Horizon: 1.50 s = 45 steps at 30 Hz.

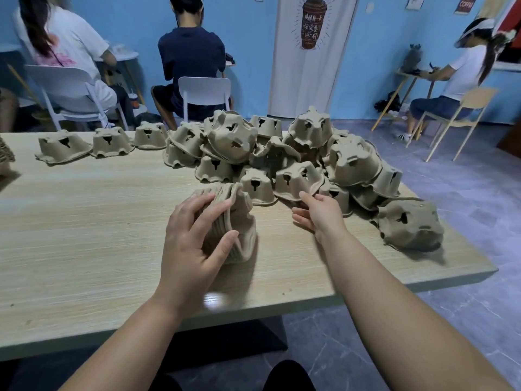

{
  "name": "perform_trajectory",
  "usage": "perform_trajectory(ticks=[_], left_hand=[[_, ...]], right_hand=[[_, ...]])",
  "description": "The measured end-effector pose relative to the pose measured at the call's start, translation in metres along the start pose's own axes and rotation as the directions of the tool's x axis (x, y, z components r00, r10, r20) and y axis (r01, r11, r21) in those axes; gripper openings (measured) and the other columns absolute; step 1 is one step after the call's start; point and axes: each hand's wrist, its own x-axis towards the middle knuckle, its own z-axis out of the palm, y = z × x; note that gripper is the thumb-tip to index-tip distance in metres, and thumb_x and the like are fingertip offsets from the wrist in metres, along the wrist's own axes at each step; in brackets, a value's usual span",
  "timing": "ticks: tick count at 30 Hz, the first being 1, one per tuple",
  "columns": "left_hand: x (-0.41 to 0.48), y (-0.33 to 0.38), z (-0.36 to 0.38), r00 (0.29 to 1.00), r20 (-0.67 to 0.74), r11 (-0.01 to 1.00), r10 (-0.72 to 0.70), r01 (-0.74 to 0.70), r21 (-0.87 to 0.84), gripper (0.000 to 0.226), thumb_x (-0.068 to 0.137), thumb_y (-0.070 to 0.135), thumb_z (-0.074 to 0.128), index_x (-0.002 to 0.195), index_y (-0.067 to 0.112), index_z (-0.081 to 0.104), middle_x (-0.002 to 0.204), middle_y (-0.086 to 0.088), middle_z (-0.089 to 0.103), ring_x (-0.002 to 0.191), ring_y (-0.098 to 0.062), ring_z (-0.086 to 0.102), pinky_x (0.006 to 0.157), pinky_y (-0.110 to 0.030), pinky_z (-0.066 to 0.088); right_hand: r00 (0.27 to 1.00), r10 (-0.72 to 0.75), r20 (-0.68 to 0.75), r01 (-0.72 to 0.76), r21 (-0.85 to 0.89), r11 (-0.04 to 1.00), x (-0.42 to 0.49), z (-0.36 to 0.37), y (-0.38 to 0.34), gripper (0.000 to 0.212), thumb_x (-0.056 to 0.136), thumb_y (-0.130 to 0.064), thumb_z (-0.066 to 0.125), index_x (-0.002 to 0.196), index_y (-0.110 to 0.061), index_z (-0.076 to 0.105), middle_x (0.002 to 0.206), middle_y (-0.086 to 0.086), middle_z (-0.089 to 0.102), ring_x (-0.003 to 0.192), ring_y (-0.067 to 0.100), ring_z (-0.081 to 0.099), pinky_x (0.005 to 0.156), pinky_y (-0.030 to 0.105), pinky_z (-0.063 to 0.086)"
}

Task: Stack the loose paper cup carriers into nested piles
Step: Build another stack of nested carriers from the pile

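Head view, left hand (194,238): wrapped round the nested pile (242,221), which lies tipped sideways on the table (84,221).
Right hand (318,213): fingertips at a loose carrier (296,180) fronting the heap (310,148); pinching or just touching, I cannot tell.
Hidden: the pile's left side behind the fingers.
Writing: cup banner (313,24), characters possibly Chinese; poster (465,2) cut off, reads "COFF".
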Motion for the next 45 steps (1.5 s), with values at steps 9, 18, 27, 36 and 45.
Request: perform_trajectory(ticks=[9,18,27,36,45], left_hand=[[-0.002,0.000,-0.003,1.000,0.020,1.000,-0.007,0.007,-0.008,0.044,0.088,0.044,0.051,0.130,0.034,0.048,0.136,0.008,0.043,0.134,-0.013,0.033,0.114,-0.032,0.024],[-0.001,-0.001,-0.002,1.000,0.015,1.000,-0.017,0.017,-0.001,0.043,0.088,0.045,0.052,0.130,0.036,0.047,0.134,0.008,0.043,0.132,-0.010,0.033,0.114,-0.024,0.020],[-0.004,0.006,-0.005,0.995,0.048,0.996,-0.093,0.092,0.010,0.048,0.087,0.047,0.050,0.132,0.031,0.053,0.140,0.005,0.045,0.137,-0.020,0.029,0.115,-0.022,0.012],[-0.003,0.005,-0.007,0.992,0.084,0.995,-0.095,0.095,0.002,0.050,0.087,0.046,0.049,0.134,0.029,0.051,0.142,0.006,0.043,0.138,-0.021,0.029,0.115,-0.031,0.016],[-0.003,-0.001,-0.006,0.995,0.078,0.998,-0.056,0.056,0.003,0.047,0.088,0.046,0.050,0.133,0.036,0.044,0.142,0.007,0.042,0.138,-0.021,0.030,0.116,-0.030,0.017]], right_hand=[[0.996,-0.064,-0.069,0.065,0.022,0.998,0.001,0.005,0.003,0.016,0.090,-0.013,0.061,0.104,-0.004,0.060,0.071,0.005,0.065,0.057,0.011,0.064,0.056,0.025,0.056],[0.953,-0.303,-0.011,0.301,-0.097,0.949,-0.056,-0.048,0.012,0.014,0.089,-0.019,0.063,0.102,-0.017,0.065,0.090,0.003,0.071,0.072,0.013,0.065,0.067,0.029,0.054],[0.504,-0.809,0.302,0.839,-0.394,0.375,-0.079,-0.019,0.057,0.018,0.076,0.007,0.067,0.085,-0.009,0.065,0.081,-0.002,0.059,0.080,0.008,0.057,0.069,0.022,0.054],[0.572,-0.726,0.383,0.819,-0.324,0.474,-0.080,-0.014,0.069,0.027,0.086,-0.029,0.060,0.112,-0.034,0.058,0.093,-0.023,0.056,0.092,0.004,0.058,0.080,0.032,0.055],[0.608,-0.736,0.296,0.786,-0.350,0.509,-0.087,-0.007,0.056,0.021,0.074,-0.052,0.067,0.085,-0.034,0.067,0.079,-0.020,0.065,0.078,0.003,0.059,0.068,0.013,0.043]])
